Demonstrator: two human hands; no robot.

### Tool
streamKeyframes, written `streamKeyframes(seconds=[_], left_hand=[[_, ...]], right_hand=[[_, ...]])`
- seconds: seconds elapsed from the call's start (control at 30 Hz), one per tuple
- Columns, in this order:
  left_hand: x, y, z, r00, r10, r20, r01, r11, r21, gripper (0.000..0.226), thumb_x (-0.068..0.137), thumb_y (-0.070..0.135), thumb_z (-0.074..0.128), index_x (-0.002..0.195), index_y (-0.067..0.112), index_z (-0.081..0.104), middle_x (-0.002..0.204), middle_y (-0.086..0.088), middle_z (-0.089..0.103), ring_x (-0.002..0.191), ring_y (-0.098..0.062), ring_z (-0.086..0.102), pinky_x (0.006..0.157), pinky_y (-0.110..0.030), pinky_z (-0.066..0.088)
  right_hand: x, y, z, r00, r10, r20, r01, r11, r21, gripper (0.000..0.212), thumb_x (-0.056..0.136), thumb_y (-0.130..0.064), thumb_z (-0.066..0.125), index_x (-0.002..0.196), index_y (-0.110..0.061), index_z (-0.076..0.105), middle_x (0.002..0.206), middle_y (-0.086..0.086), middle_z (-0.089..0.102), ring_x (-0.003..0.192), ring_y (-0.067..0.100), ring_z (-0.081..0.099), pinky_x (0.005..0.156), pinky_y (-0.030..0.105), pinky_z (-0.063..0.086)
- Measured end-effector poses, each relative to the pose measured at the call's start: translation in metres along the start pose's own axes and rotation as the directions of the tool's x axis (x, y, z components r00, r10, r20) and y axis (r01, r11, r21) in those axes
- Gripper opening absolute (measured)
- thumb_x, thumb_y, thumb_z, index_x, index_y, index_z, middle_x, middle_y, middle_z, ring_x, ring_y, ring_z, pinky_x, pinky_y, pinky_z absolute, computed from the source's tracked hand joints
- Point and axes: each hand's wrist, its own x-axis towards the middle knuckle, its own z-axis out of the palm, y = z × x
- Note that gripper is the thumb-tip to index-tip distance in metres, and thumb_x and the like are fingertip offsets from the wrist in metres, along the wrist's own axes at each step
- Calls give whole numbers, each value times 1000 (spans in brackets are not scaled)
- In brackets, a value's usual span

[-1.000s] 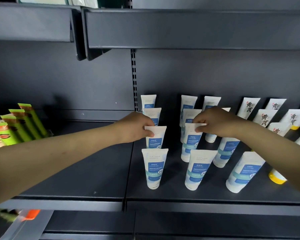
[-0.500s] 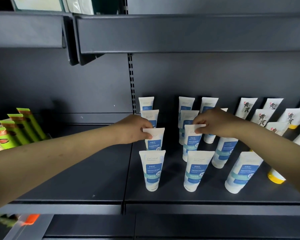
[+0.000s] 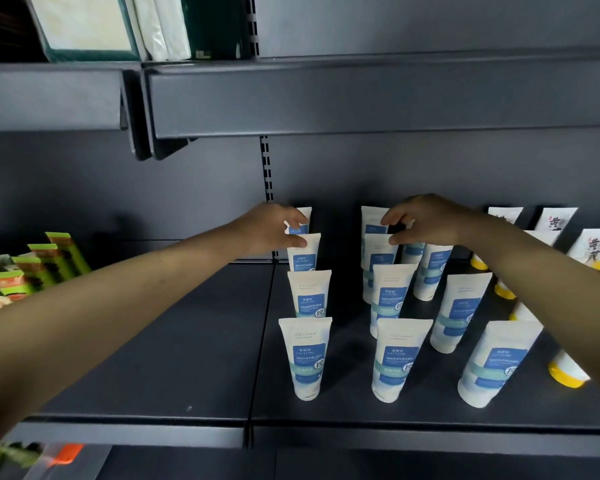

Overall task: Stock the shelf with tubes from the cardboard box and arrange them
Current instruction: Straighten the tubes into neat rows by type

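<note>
White tubes with blue labels stand cap-down in three columns on the dark grey shelf [image 3: 187, 341]. My left hand [image 3: 271, 228] reaches to the back of the left column and pinches the flat top of the second tube from the back [image 3: 303, 258], its fingers in front of the rearmost tube [image 3: 305, 216]. My right hand [image 3: 430, 221] reaches to the back of the middle column, thumb and fingers pinching the top of the second tube from the back [image 3: 378, 254], just before the rearmost one [image 3: 371, 220]. Front tubes [image 3: 305, 358] stand free. No cardboard box is in view.
White tubes with black characters and yellow caps [image 3: 596, 251] fill the shelf's right side, under my right forearm. Green packets [image 3: 49, 258] stand at far left. An upper shelf [image 3: 361, 98] carrying boxes [image 3: 84, 26] overhangs. The shelf's front lip [image 3: 326, 431] runs below.
Both hands have let go of the third tubes from the back and reached deeper, to the tubes one row behind. The view has tilted upward.
</note>
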Motion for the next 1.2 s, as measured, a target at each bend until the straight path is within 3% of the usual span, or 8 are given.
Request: streamKeyframes(seconds=[0.17,0.27,0.43,0.6,0.73,0.87,1.2], left_hand=[[8,-3,11,998,20,58,-24,997,69,34,86,22,67,119,14,63,114,0,64,98,-12,56,80,-17,38],[13,-3,8,1000,2,18,-2,1000,-1,34,86,27,67,117,15,63,108,2,64,91,-7,55,79,-16,37],[37,-6,-7,991,3,-135,1,1000,24,43,88,25,65,128,11,57,127,-5,58,111,-17,55,90,-18,36],[70,-17,-3,993,-40,-108,54,989,134,49,89,26,63,135,12,51,137,-7,53,124,-21,50,102,-26,35],[84,-21,6,996,-76,-49,82,988,133,49,88,22,64,134,11,51,131,-9,57,115,-22,55,92,-23,37],[90,-23,13,999,-43,-28,48,982,182,39,89,17,62,126,7,58,124,-12,61,112,-27,57,94,-33,45],[100,-30,23,998,-38,-51,46,983,180,35,88,19,64,121,9,61,118,-12,62,107,-28,58,90,-34,46]], right_hand=[[13,2,6,997,12,71,-5,995,-97,27,83,-22,70,109,-15,66,106,1,68,89,13,58,81,22,43],[15,4,-1,999,1,43,-1,1000,-15,21,84,-26,70,103,-17,68,102,0,68,89,12,60,80,21,43],[38,13,-15,996,18,-88,-17,1000,8,37,85,-24,68,120,-13,63,117,7,65,105,21,59,91,25,41],[67,25,-11,997,82,0,-82,996,-45,45,87,-24,66,128,-10,56,126,8,61,112,24,57,95,27,39],[82,32,1,993,88,84,-79,991,-111,44,85,-20,68,127,-10,58,125,8,61,110,23,57,93,30,42],[90,36,6,994,68,84,-59,992,-110,41,84,-17,69,123,-8,60,120,9,63,107,24,58,93,35,46],[97,45,12,999,9,50,-2,990,-141,26,84,-18,68,109,-11,67,110,6,65,99,21,58,88,36,48]])
